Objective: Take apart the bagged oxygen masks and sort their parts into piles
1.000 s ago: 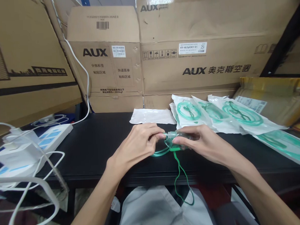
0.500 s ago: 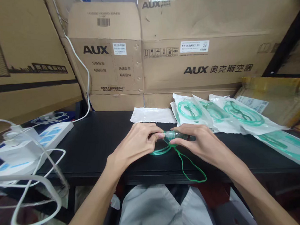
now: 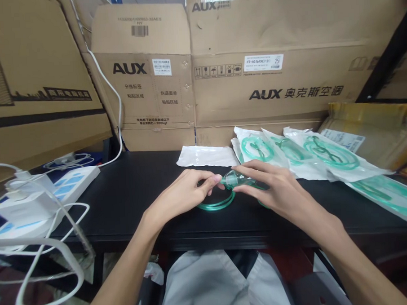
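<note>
A clear green oxygen mask (image 3: 236, 180) with a coil of green tubing (image 3: 217, 203) rests on the black table (image 3: 131, 191) between my hands. My left hand (image 3: 185, 193) is closed, pinching the tube connector at the mask's left end. My right hand (image 3: 269, 185) covers the mask from the right, thumb and fingers gripping its body. The mask's right part is hidden under my right hand.
Several sealed white packets with green masks (image 3: 291, 155) lie at the right, an empty white pouch (image 3: 207, 157) behind my hands. AUX cardboard boxes (image 3: 253, 65) wall the back. A white power strip (image 3: 59, 185) and cables (image 3: 43, 267) sit at the left.
The mask has been lowered onto the table. The green strap loop that hung over the table's front edge is no longer visible. My right hand now lies flatter over the mask.
</note>
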`<state>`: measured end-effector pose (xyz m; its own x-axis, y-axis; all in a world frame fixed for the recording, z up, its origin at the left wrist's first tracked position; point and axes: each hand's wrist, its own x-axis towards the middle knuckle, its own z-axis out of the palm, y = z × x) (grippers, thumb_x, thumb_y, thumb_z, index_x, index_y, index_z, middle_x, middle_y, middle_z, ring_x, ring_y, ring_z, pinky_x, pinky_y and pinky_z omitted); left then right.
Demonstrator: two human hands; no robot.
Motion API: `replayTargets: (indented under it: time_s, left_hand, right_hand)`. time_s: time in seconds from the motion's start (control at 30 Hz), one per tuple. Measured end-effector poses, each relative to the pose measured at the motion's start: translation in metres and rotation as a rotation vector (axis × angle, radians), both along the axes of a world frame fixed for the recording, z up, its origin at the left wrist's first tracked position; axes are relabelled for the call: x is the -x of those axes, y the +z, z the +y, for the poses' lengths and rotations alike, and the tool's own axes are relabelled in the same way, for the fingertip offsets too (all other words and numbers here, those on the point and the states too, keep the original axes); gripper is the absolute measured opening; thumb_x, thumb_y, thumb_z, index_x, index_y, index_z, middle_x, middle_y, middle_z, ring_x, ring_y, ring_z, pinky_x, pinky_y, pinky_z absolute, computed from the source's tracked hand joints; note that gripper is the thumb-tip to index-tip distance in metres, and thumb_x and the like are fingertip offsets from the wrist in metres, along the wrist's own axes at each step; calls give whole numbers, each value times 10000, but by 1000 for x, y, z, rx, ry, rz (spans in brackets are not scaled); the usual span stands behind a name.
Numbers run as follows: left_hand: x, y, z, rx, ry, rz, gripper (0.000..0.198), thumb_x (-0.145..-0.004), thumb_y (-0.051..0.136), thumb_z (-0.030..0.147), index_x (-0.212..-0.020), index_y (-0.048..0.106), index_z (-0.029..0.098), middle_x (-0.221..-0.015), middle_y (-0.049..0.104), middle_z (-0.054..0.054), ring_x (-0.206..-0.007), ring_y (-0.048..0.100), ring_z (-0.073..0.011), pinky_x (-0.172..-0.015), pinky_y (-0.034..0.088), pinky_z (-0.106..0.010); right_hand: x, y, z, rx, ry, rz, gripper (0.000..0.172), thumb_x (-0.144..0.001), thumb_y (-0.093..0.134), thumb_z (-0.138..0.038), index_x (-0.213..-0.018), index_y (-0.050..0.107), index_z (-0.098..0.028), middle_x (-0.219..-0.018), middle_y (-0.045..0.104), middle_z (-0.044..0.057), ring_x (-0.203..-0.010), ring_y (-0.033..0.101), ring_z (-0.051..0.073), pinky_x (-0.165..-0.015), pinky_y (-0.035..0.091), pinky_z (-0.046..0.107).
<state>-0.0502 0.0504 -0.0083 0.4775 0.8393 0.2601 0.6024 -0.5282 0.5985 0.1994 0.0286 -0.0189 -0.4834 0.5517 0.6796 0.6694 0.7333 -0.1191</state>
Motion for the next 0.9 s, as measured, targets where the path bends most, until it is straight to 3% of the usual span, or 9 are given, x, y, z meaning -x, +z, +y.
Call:
replayTargets:
  time_s: [0.17, 0.4, 0.5, 0.57, 0.67, 0.9]
  left_hand:
    - [-4, 1, -2, -80, 24, -26, 419, -1057, 439, 498, -918, 748, 253, -842, 698, 45, -754, 573, -148, -721, 380, -272]
    - [-14, 2, -5, -287, 70, -23, 309, -1035, 477, 225, -794, 670, 208, -870, 710, 42, -822, 611, -152, -784, 388, -284]
    - [-17, 2, -6, -364, 62, 7, 295, -1018, 477, 165, -778, 646, 198, -866, 701, 36, -855, 619, -154, -799, 397, -286]
    - [-17, 3, -6, -407, 61, 23, 284, -1011, 478, 144, -779, 633, 196, -861, 691, 33, -856, 617, -154, -800, 401, -287]
    - [-17, 3, -6, -460, 66, 39, 274, -1003, 479, 119, -779, 619, 194, -858, 681, 26, -847, 608, -157, -796, 404, -292]
    - [-18, 5, -8, -525, 45, 55, 269, -999, 484, 101, -789, 628, 188, -841, 666, 20, -839, 597, -158, -807, 412, -292]
  right_hand:
    - [7, -4, -4, -95, -48, -49, 370, -1011, 630, -310, -1350, 630, -160, -1287, 646, 126, -1048, 691, 244, -899, 548, 368]
    - [11, -2, -9, 55, -30, 28, 342, -1010, 633, -384, -1272, 665, -168, -1191, 670, 89, -948, 693, 213, -848, 497, 338]
    - [13, 1, -11, 161, -20, 85, 281, -996, 650, -425, -1138, 710, -190, -1080, 683, 55, -940, 664, 203, -859, 457, 326]
    - [15, 5, -12, 237, -18, 123, 265, -991, 649, -452, -955, 707, -197, -919, 661, 16, -842, 623, 179, -785, 430, 314]
    - [17, 10, -14, 361, 3, 204, 385, -990, 636, -482, -736, 618, -193, -726, 554, -27, -697, 513, 141, -661, 358, 300]
    - [15, 7, -9, 800, 116, 451, 536, -951, 617, -610, -639, 618, -173, -614, 534, -23, -601, 434, 123, -580, 286, 295]
